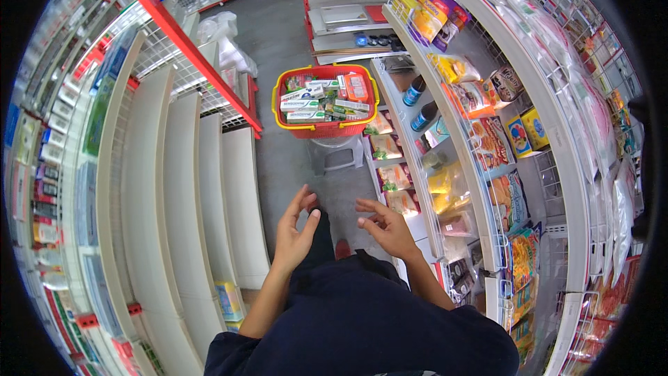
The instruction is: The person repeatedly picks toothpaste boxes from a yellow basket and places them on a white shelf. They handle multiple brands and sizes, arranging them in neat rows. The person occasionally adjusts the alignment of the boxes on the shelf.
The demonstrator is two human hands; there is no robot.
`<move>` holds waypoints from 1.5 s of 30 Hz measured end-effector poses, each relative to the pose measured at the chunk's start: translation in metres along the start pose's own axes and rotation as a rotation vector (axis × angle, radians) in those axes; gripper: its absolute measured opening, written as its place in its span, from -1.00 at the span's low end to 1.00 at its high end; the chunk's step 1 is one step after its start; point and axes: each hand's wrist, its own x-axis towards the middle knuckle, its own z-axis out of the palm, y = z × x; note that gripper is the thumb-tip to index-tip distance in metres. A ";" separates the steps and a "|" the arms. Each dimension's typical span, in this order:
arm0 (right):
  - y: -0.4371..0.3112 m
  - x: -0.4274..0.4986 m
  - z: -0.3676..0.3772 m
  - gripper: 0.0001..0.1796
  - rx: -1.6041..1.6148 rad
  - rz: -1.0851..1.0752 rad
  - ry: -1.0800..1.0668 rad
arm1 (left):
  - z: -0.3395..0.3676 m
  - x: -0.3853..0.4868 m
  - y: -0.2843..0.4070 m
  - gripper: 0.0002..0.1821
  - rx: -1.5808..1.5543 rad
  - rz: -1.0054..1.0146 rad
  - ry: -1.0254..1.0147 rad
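Observation:
Both my hands hover over the aisle floor in front of my body, holding nothing. My left hand (300,227) has its fingers apart and its thumb raised. Facing it, my right hand (383,227) has loosely bent fingers with a gap to the thumb. Beyond them, a red plastic shopping basket (334,130) with yellow handles rests on a pale plastic stool (342,156). Toothpaste boxes (302,106) lie piled in the basket, beside an orange-and-white pack (356,87) and green packs partly hidden beneath. Neither hand touches the basket.
White metal shelves (182,209) rise close on my left, with a red upright post (198,60) at their far end. On my right, shelves hold bagged food (490,146), dark bottles (415,90) and pouches (394,177). White plastic bags (227,42) sit farther along the aisle.

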 end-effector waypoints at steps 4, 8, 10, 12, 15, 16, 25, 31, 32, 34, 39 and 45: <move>0.003 0.042 -0.006 -0.50 0.014 0.022 0.020 | -0.001 0.054 -0.011 -0.40 -0.012 -0.013 -0.071; 0.008 0.109 -0.009 -0.51 0.035 0.072 0.046 | -0.012 0.118 -0.021 -0.40 -0.041 -0.071 -0.123; 0.012 0.151 -0.009 -0.53 0.050 0.094 0.056 | -0.021 0.155 -0.023 -0.41 -0.060 -0.146 -0.125; 0.019 0.193 -0.007 -0.54 0.066 0.124 0.059 | -0.034 0.189 -0.024 -0.43 -0.110 -0.176 -0.140; 0.038 0.255 -0.004 -0.55 0.100 0.162 0.071 | -0.054 0.233 -0.028 -0.46 -0.093 -0.207 -0.119; 0.044 0.273 -0.004 -0.53 0.099 0.154 0.075 | -0.061 0.248 -0.029 -0.46 -0.065 -0.200 -0.103; 0.166 0.415 -0.012 -0.51 -0.024 0.314 0.309 | -0.101 0.329 -0.043 -0.46 -0.116 -0.214 -0.085; 0.219 0.492 -0.032 -0.43 -0.581 0.321 0.350 | -0.109 0.335 -0.050 -0.48 -0.105 -0.327 -0.038; 0.220 0.508 -0.039 -0.49 -0.639 0.312 0.308 | -0.111 0.333 -0.052 -0.48 -0.111 -0.329 -0.034; 0.219 0.544 -0.048 -0.53 -0.750 0.296 0.325 | -0.116 0.331 -0.054 -0.49 -0.072 -0.372 -0.008; 0.214 0.597 -0.059 -0.56 -1.008 0.208 0.294 | -0.125 0.328 -0.056 -0.49 -0.049 -0.425 0.085; 0.222 0.623 -0.060 -0.63 -1.047 0.322 0.180 | -0.126 0.333 -0.054 -0.50 -0.040 -0.424 0.145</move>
